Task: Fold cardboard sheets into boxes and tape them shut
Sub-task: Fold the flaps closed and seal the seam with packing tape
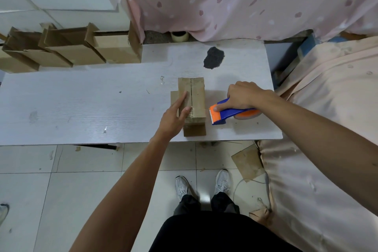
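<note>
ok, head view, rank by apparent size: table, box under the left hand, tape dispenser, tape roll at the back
1. table
2. box
3. tape dispenser, partly under the right hand
4. tape roll, farthest from camera, so true size unsure

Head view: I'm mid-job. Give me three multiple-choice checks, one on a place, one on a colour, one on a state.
1. Where is the tape dispenser relative to the box?
A. to its left
B. to its right
C. on top of it

2. What colours is the tape dispenser?
A. blue and orange
B. green and white
C. all black

3. What is the left hand doing?
A. gripping a marker
B. hanging at the person's side
C. lying flat on the box

Key: 1 B, the right hand grips it just off the box's right side; 2 A, it has a blue body and an orange blade end; 3 C, straight fingers rest on the box top.
</note>
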